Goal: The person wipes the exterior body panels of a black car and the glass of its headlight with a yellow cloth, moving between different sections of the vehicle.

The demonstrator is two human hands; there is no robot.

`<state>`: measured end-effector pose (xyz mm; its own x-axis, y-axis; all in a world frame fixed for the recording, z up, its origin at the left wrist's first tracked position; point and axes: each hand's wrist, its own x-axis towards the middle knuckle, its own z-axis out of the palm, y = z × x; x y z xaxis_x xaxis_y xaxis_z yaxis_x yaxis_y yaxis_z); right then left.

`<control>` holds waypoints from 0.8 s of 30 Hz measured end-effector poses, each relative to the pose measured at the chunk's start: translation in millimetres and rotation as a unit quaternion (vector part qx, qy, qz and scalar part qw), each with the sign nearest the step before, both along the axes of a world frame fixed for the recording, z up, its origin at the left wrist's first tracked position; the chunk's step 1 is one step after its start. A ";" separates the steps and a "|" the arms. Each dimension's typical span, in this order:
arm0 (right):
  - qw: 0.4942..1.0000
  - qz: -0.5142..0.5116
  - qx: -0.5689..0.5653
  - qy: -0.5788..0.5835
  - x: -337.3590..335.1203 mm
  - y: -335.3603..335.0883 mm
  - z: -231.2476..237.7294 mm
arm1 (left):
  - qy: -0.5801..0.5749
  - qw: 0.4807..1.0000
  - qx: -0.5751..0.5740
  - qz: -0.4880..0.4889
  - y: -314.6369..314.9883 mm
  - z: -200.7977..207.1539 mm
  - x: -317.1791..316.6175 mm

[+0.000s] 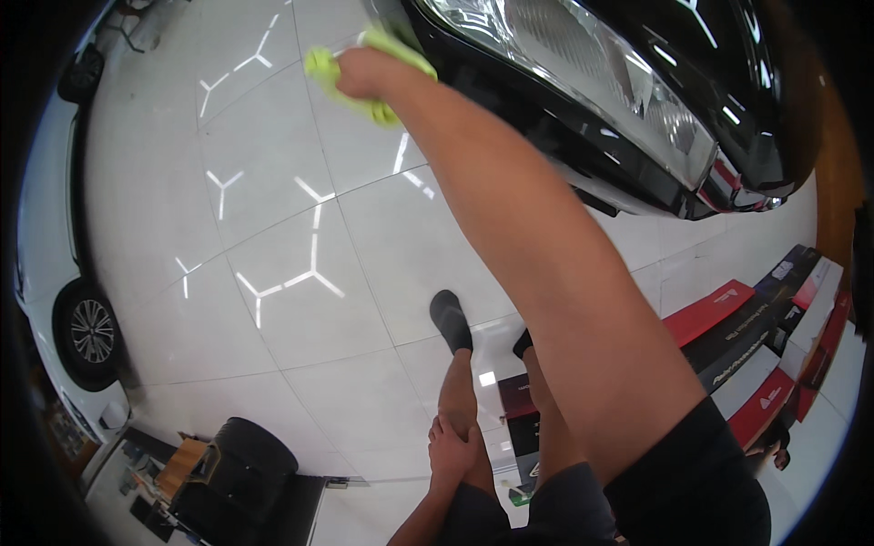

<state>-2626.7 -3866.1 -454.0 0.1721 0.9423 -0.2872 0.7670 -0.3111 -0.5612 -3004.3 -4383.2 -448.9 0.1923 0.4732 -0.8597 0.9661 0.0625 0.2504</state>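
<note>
Stretched across to the upper left, my right hand [362,73] is closed on a bright yellow-green cloth [382,111], which bunches out on both sides of the fist. The cloth is beside the front end of a glossy black car [510,86]; whether it touches the bodywork is hidden behind my hand. A large clear headlight [583,55] lies to the right of that hand. Lower down, my left hand [451,448] rests on my left knee with its fingers laid over it, holding nothing.
A white car [55,227] stands at the far left, its wheel [91,332] facing me. Several long red, black and white boxes [737,337] are at the right. A black rounded object [241,473] sits at the lower left. Pale glossy tiles [364,300] cover the floor.
</note>
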 end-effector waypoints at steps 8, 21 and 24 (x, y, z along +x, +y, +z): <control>0.964 -0.231 -0.118 0.060 -63.5 -407.5 -95.5 | -0.051 0.996 0.025 0.062 -2.1 13.6 -17.8; 0.860 -0.449 -0.214 -0.119 22.0 -787.4 150.8 | -0.051 0.919 -0.056 0.388 36.6 27.5 -185.8; 0.880 -0.463 -0.096 0.036 26.7 -758.9 175.0 | -0.012 0.966 0.037 0.257 33.8 39.3 -208.1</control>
<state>-2600.0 -4625.0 -278.9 0.8159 0.3399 -0.4678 0.0983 -0.8787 -0.4671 -3212.5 -4349.5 -409.6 -0.0647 0.5718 -0.8179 0.8054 0.5138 0.2955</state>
